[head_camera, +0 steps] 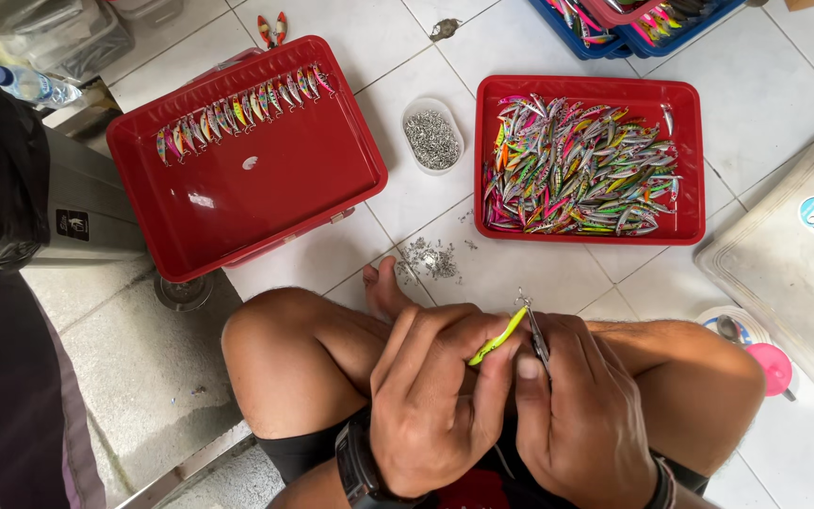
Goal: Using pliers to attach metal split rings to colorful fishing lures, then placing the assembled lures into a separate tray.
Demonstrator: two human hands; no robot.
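Observation:
My left hand (pixel 435 386) pinches a slim yellow-green fishing lure (pixel 498 337) between thumb and fingers. My right hand (pixel 581 405) grips small metal pliers (pixel 536 332) whose tip meets the lure's upper end, where a tiny metal ring shows. Both hands are held together above my crossed legs. A red tray (pixel 588 89) ahead on the right is heaped with several colourful lures. A second red tray (pixel 266 188) on the left carries a neat row of lures (pixel 237 108) along its far side.
A small clear dish of metal rings (pixel 432 139) sits between the trays, with loose rings (pixel 431 259) scattered on the white tiles near my foot. A black bin (pixel 11 179) stands at left, a white lid (pixel 793 264) and pink cap (pixel 771 366) at right, blue baskets (pixel 633 24) beyond.

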